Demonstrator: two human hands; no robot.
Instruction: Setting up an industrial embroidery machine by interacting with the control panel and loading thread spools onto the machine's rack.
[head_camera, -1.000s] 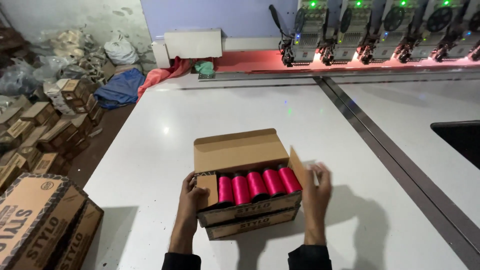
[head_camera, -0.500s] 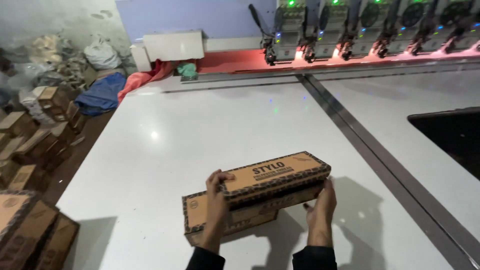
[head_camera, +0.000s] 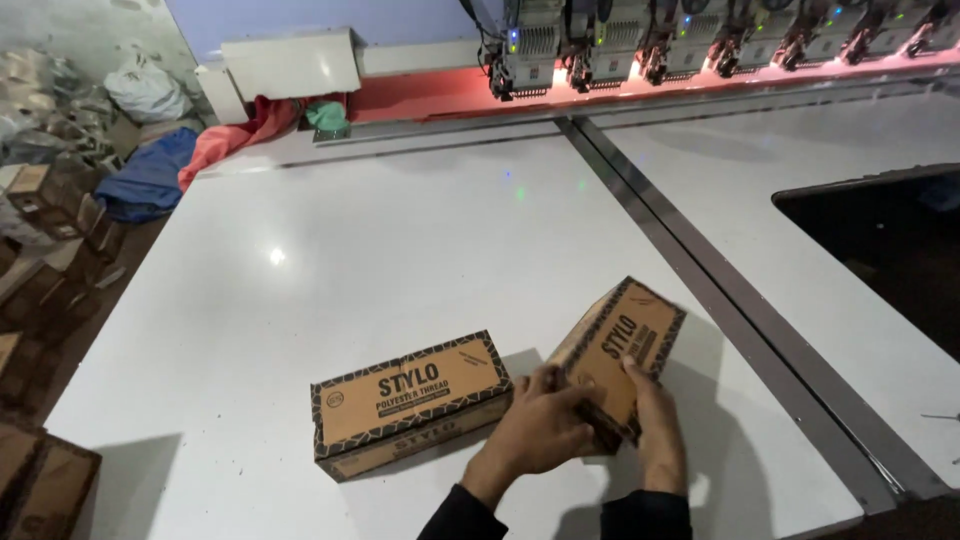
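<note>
Two flat brown cardboard boxes with black printed borders are on the white table (head_camera: 400, 250). One closed box (head_camera: 410, 405) lies flat near the table's front edge. The other closed box (head_camera: 620, 350) is tilted, lifted at an angle to its right. My left hand (head_camera: 540, 425) grips this tilted box at its near left corner. My right hand (head_camera: 655, 420) holds its near right side. Both hands are on the tilted box; the flat box lies just left of my left hand.
A row of embroidery machine heads (head_camera: 700, 40) with lit lamps runs along the back. A metal seam (head_camera: 720, 300) splits the table, with a dark opening (head_camera: 880, 240) at right. Cardboard boxes (head_camera: 45, 470) and cloth bundles (head_camera: 150, 180) fill the floor at left.
The top box was open showing pink spools, then shut while stacked on the other. Now it is lifted off to the right and tilted, and the lower box lies alone.
</note>
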